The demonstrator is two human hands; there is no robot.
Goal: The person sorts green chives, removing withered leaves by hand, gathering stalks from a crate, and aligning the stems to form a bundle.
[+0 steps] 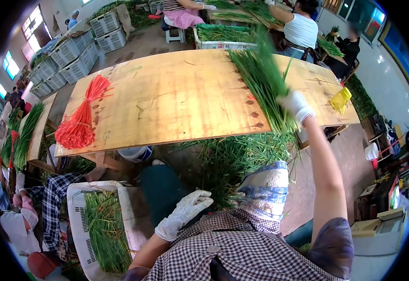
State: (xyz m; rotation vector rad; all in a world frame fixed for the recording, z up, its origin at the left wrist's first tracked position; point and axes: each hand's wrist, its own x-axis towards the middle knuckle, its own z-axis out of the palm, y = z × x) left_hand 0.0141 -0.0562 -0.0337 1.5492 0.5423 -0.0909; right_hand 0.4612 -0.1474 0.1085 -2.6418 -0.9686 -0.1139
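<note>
My right hand, in a white glove, grips a bunch of long green chives above the right part of the wooden table. Motion blurs the bunch's upper end and the fingers. More chives lie on the tabletop just left of that bunch. Over my lap is my left hand, also gloved, its fingers stretched out and slightly bent with nothing seen in them. A bundle of red ties, gathered at its middle, rests on the table's left end.
A yellow object sits at the table's right end. To my left stands a white crate with chives in it. Loose green trimmings heap beneath the front edge. Co-workers sit at other tables ahead and left; stacked crates stand behind.
</note>
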